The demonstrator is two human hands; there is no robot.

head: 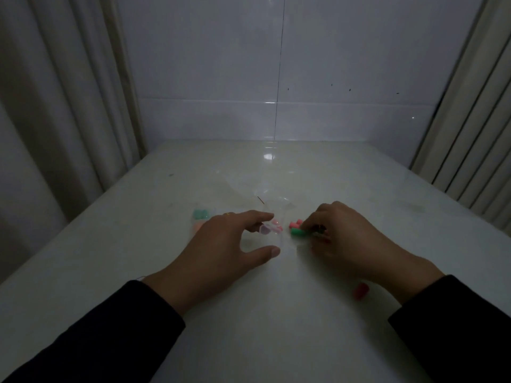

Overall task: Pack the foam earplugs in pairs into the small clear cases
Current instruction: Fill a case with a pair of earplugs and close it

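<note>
Starting from my left, I am seeing curtain folds (55,106) hanging beside the pale bench (138,272), and at about ten o'clock from my left hand a small clear case (201,214) is lying with mint earplugs inside and something orange just below it, too dim to name. My left hand (221,250) is hovering palm down with fingers and thumb spread apart, gripping nothing, its index fingertip reaching toward an open clear case (269,228) at its one o'clock, which is holding pink earplugs. Just beyond that, a crumpled clear bag (276,208) is lying on the bench. Moving right, a pink earplug (295,224) is sitting loose just above a green earplug (298,232), which my right hand (345,236) is pinching with curled fingertips. At five o'clock from that hand's wrist, a red earplug (360,291) is lying alone near my dark sleeve (456,327).
</note>
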